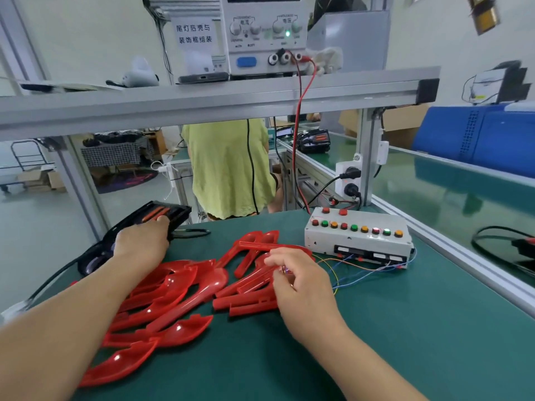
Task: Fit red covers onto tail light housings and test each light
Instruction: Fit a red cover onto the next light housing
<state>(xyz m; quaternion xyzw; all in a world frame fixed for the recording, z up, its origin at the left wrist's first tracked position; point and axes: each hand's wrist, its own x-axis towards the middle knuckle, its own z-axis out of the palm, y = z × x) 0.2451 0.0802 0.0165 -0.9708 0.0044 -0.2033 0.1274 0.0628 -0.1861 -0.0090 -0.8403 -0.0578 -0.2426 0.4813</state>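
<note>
Several red covers (173,296) lie heaped on the green table (405,328) in front of me. My left hand (142,241) reaches to the far left and grips a black tail light housing (162,214) with orange strips. My right hand (298,279) hovers over the right side of the red pile, fingers pinched on a small connector with thin wires. Those coloured wires (362,269) run to the white test box (359,235), whose row of round buttons shows one red and one green lit.
A power supply (266,36) with a green lamp sits on the aluminium shelf (202,99) above; its red lead drops behind the table. A person in a green shirt (228,169) stands beyond. A conveyor (451,192) runs along the right. A black cable (49,285) trails left.
</note>
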